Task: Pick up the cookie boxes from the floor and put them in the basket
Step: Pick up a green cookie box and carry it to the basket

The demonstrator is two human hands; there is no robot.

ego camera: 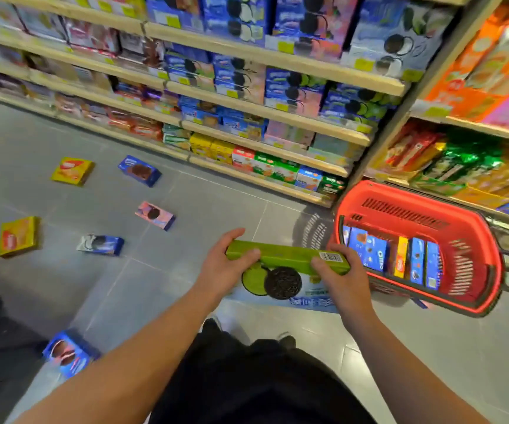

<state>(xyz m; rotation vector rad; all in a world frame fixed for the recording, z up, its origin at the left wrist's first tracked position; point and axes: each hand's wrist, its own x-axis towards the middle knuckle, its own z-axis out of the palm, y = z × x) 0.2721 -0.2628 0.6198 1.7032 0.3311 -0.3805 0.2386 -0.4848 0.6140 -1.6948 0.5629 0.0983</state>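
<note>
I hold a large cookie box [286,272] with a green top edge and a green and a dark cookie on its face. My left hand [225,264] grips its left end and my right hand [338,273] grips its right end. It hangs above the floor just left of the red basket [467,237], which has several boxes standing inside. On the floor lie two yellow boxes [72,171] [19,236], a blue box [139,170], a pink box [154,215], a blue and white box [100,244] and a blue box [69,353] near my left forearm.
Store shelves [265,120] full of cookie boxes run along the back, with a second shelf unit [473,130] behind the basket on the right. The grey tiled floor [63,289] spreads to the left. My dark trousers and shoes fill the bottom middle.
</note>
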